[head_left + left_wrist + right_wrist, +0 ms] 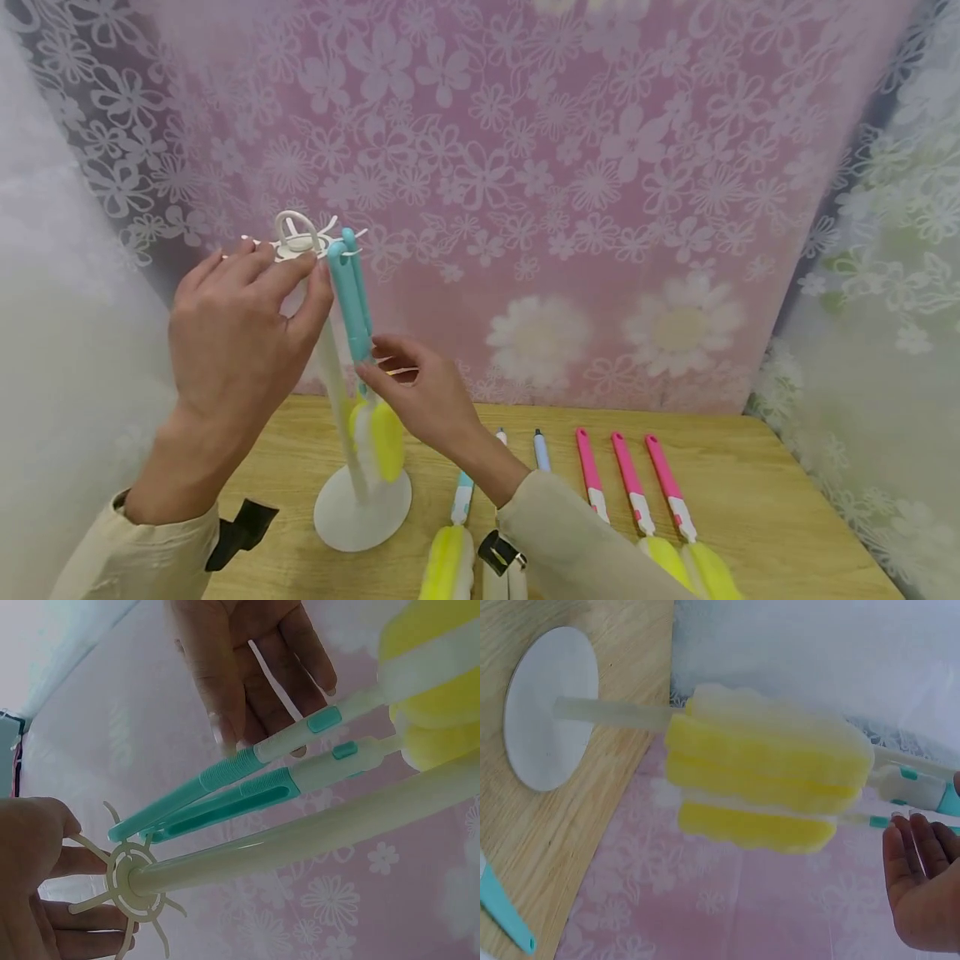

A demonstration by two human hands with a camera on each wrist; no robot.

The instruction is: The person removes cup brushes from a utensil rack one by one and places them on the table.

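A white stand has a round base (363,521), a straight pole (315,825) and a ring of curved hooks (120,881) on top. From the hooks hang two sponge bottle brushes with teal handles (349,300) and yellow-and-white heads (769,761). My left hand (236,333) rests at the ring, its fingers stretched out behind the hooks and its thumb near the handle tops. Lower down, my right hand (427,392) is beside the brushes, thumb tip right at one handle and fingers loosely extended behind it.
On the wooden table (780,517) lie a teal-handled brush (462,498), a light blue handle (542,450) and three pink-handled brushes (588,467). My right forearm partly covers them. A flowered pink cloth (600,208) hangs behind the table.
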